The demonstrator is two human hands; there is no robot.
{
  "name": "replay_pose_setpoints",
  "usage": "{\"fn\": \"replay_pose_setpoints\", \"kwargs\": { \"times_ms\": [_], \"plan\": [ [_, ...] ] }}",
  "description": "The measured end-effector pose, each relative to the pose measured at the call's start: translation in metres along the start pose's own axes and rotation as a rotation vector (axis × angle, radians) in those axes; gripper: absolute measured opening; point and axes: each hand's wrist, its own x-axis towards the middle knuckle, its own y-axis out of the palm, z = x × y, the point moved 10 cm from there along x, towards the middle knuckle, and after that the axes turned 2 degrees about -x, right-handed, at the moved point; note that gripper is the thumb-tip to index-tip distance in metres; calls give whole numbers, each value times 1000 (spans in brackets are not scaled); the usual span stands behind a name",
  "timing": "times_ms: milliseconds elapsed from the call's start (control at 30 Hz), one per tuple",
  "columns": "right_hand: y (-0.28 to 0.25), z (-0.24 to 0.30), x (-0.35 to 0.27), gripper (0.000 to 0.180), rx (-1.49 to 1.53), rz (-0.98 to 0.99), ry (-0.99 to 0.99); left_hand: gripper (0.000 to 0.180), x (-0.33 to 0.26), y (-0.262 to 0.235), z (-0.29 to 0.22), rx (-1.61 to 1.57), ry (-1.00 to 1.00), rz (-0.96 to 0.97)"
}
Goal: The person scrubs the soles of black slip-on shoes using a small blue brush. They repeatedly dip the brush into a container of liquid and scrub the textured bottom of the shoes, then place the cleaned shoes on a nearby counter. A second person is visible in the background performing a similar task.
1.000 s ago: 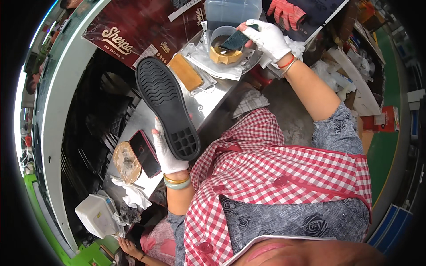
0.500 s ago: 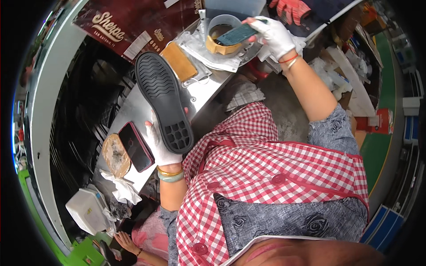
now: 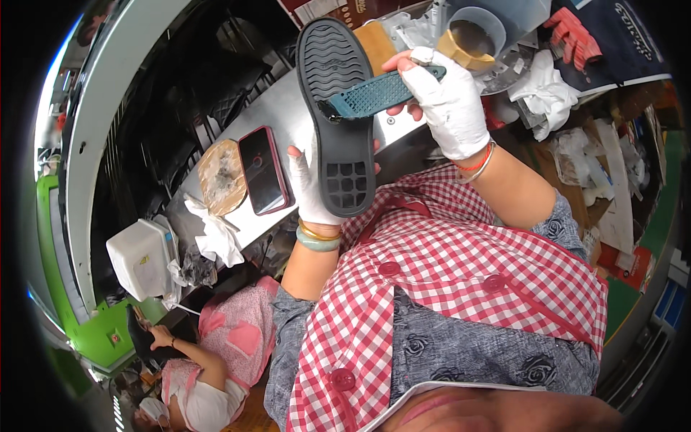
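My left hand (image 3: 311,193), in a white glove with bare fingertips, holds a black shoe sole (image 3: 345,147) from beneath, with the fingers along its edges. The tread faces up: wavy ridges at the far end, square hollows at the near end. My right hand (image 3: 452,104), gloved the same way, is closed around a teal plastic brush (image 3: 378,95) with a dimpled back. The brush's dark, wet-looking end lies over the sole just below the wavy ridges. Its bristles are hardly visible. Beyond the right hand stands a clear cup (image 3: 476,32) with dark liquid and a tan band.
A phone (image 3: 263,170) and a brown tape-covered disc (image 3: 222,177) lie on the metal table (image 3: 286,101). Crumpled white cloth (image 3: 545,92) and a red glove (image 3: 574,37) are at the far right. A white box (image 3: 138,258) stands left. A co-worker (image 3: 216,374) handles a dark object at lower left.
My right hand has brought the brush from the cup's mouth down to the left onto the sole. The sole and left hand appear farther right and higher in view; the view itself has shifted.
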Motion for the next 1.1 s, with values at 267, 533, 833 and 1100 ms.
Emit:
{"fn": "replay_pose_setpoints", "kwargs": {
  "times_ms": [267,533,833,1100],
  "plan": [
    [14,-7,-1,22,-28,37,17,88,-3,9,-2,89,13,9],
    [23,-10,-11,18,-102,92,95,85,3,-2,-8,82,37,-33],
    [36,-8,-26,14,-49,92,71,71,8,-2,-19,-109,88,-114],
    [42,8,-33,14,-137,154,-7,70,12,18,-25,-82,101,-39]
  ]
}}
